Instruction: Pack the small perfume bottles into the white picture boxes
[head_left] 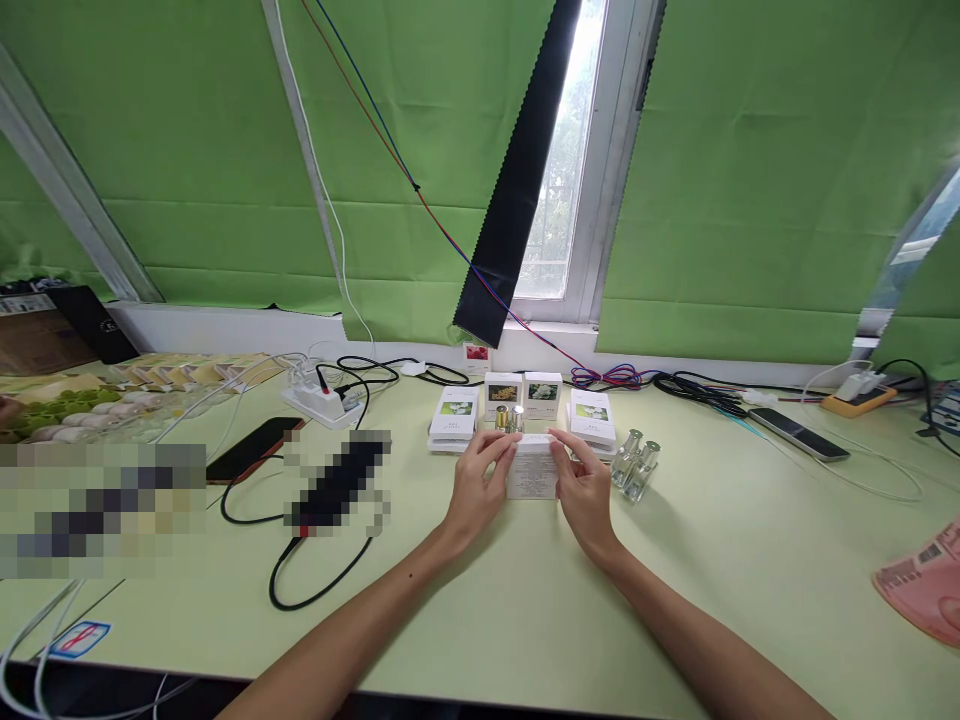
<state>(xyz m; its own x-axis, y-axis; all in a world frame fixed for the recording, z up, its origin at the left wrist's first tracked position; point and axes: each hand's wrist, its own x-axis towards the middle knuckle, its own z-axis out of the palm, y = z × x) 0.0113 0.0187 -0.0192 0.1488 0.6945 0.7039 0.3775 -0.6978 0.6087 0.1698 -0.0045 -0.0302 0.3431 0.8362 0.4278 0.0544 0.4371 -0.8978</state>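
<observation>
The work is looking partway along: two picture boxes are already standing upright at the far middle of the tabletop, while a white box is sitting nearer, between the hands. The left hand and right hand are both holding it, fingertips pinching near its top corners; whether its top is fully closed, I cannot tell. Two white stacks, seemingly of flat cartons, are lying far left and far right of it, apparently not yet handled. Two capped bottles are standing just behind the box, partly hidden, and two clear bottles are resting just right of the right hand, so both pairs are crowding its movements. Further left, a black cable is looping near the left forearm, with a phone and a power strip lying beyond; another phone is lying far right, well apart.
</observation>
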